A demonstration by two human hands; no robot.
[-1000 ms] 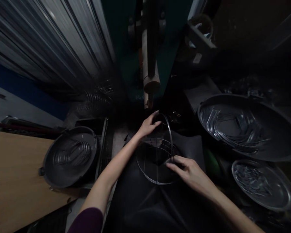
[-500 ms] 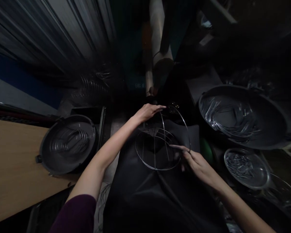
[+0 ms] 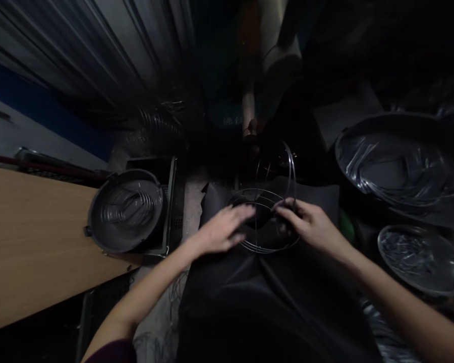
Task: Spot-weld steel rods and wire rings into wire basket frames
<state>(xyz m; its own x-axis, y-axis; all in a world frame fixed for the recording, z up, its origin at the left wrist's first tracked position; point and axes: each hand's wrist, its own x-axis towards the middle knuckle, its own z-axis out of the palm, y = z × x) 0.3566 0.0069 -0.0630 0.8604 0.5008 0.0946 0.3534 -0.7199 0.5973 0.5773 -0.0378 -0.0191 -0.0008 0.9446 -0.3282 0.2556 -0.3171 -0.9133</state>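
Observation:
A round wire frame (image 3: 265,201) of thin steel rings and ribs rests on a black cloth (image 3: 272,302) over my lap. My left hand (image 3: 221,229) lies on the frame's left side with fingers stretched out over the wires. My right hand (image 3: 310,224) pinches the frame's wire at its right side, fingers curled around it. An upright wire hoop (image 3: 289,166) of the frame rises just behind my right hand. A machine post (image 3: 249,108) stands in the dark behind the frame.
A dark round pan (image 3: 126,210) with wire rings sits at the left on a wooden table (image 3: 34,242). At the right a large pan (image 3: 401,166) holds bent wires and a smaller dish (image 3: 423,259) holds small wire pieces. Corrugated metal sheeting (image 3: 98,55) rises at the back left.
My left hand came down from the top of the upright hoop to the frame's near left side. My right hand shifted up and closed on the wire. The frame turned.

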